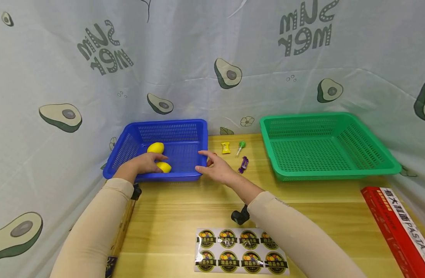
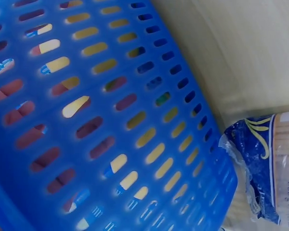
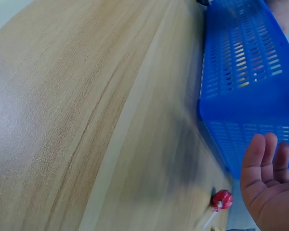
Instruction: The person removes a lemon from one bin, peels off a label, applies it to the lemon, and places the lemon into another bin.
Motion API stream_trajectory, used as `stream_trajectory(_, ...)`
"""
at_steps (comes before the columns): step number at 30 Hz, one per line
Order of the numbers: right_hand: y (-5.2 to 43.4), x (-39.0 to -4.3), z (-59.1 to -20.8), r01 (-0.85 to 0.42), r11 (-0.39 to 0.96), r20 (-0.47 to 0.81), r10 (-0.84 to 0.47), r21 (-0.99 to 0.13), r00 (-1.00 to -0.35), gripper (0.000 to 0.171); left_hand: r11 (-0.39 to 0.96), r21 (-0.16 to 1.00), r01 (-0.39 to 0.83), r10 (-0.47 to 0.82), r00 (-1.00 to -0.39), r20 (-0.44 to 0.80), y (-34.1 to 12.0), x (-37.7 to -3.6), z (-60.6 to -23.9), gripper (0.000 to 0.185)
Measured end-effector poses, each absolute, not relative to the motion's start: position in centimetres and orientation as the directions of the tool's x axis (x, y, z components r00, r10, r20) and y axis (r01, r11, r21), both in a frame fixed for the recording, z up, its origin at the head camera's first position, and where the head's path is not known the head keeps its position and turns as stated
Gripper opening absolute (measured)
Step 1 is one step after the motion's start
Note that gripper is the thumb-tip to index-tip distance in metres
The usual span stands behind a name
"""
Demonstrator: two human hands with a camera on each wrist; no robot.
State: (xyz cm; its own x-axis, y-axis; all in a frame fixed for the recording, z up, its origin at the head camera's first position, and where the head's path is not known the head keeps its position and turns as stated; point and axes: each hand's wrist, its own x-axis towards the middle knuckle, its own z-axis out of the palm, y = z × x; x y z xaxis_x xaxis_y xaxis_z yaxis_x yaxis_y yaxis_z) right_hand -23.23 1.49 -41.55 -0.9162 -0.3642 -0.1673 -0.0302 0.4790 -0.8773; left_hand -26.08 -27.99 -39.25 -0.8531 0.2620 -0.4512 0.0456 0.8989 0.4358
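Observation:
Inside the blue basket (image 1: 184,177), my left hand (image 1: 144,164) has its fingers and thumb around a lemon (image 1: 165,167) near the front wall. A second lemon (image 1: 156,147) lies just behind it. In the left wrist view, the slotted basket wall (image 2: 98,130) covers most of that hand. My right hand (image 1: 219,169) is at the basket's right rim, thumb and forefinger spread. The right wrist view shows fingers of the right hand (image 3: 274,192) fairly straight beside the basket wall (image 3: 250,103). A red lollipop (image 3: 222,199) lies below that hand.
A yellow-wrapped candy (image 1: 226,148), green lollipop (image 1: 241,144) and purple-wrapped candy (image 1: 244,164) lie between the blue basket and a green basket (image 1: 332,173). A sticker sheet (image 1: 241,251) is in front, a red pasta box (image 1: 393,227) right. A clear-and-blue packet (image 2: 260,168) lies beside the blue basket.

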Motion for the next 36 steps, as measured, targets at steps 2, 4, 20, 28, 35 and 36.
stream_trajectory(2,1.5,-23.3,-41.7,-0.021,0.475,-0.176,-0.366,-0.880,-0.914,0.063,0.902,0.430,0.047,0.259,-0.855,-0.450,-28.1,-26.1,-39.3,0.056)
stream_trajectory(4,1.6,-23.3,-41.8,-0.010,0.472,-0.185,-0.366,-0.881,-0.912,0.064,0.902,0.428,0.052,0.262,-0.855,-0.447,-28.1,-26.1,-39.4,0.053)
stream_trajectory(20,1.7,-23.5,-42.2,0.030,0.413,-0.202,-0.380,-0.910,-0.902,0.064,0.725,0.686,0.061,0.215,-0.966,-0.142,-27.1,-24.5,-35.7,0.058)
stream_trajectory(28,1.7,-23.3,-42.5,0.013,0.407,-0.190,-0.397,-0.913,-0.898,0.064,0.382,0.922,0.065,-0.063,-0.993,0.096,-24.9,-19.1,-35.6,0.061)
stream_trajectory(35,3.1,-23.1,-41.8,-0.088,0.433,-0.106,-0.404,-0.897,-0.909,0.063,0.337,0.937,0.096,-0.102,-0.985,0.137,-22.9,-15.0,-37.1,0.054)
stream_trajectory(36,3.6,-22.9,-41.6,-0.095,0.428,-0.094,-0.399,-0.899,-0.912,0.062,0.350,0.932,0.097,-0.085,-0.987,0.135,-22.8,-14.5,-37.2,0.054)
